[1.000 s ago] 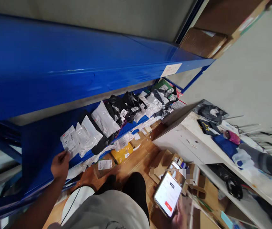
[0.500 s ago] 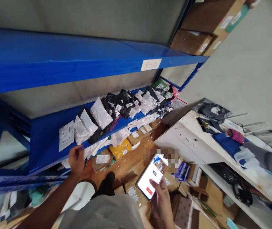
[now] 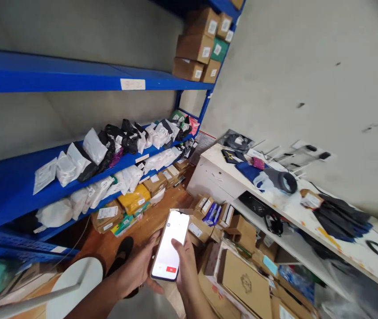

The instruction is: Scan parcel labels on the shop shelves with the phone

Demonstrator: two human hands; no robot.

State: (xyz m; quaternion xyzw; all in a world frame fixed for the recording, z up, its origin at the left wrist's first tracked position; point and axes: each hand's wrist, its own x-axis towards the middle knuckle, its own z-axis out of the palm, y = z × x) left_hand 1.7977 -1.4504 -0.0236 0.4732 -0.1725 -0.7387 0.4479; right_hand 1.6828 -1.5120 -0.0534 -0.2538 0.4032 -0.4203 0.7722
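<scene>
A smartphone (image 3: 171,246) with a bright white screen and a red button near its bottom edge is held upright in front of me. My right hand (image 3: 187,266) grips it from the right, the thumb lying over the screen. On the other side, my left hand (image 3: 139,268) cups the phone's left edge, some of its fingers passing underneath and partly hidden. Beyond the hands, white and black mailing bags (image 3: 96,148) stand in a row on a blue shelf (image 3: 13,197), with more white bags (image 3: 101,192) on the level below.
Cardboard boxes (image 3: 195,46) are stacked on the upper shelf. Open cartons (image 3: 245,279) crowd the floor at right, below a white desk (image 3: 209,161) with a grey cup-like item (image 3: 280,179). A round white stool (image 3: 87,270) stands at lower left.
My left hand has come away from the shelf edge to the phone. The phone sits further left in view, its screen now mostly white. The view has swung right, showing more desk.
</scene>
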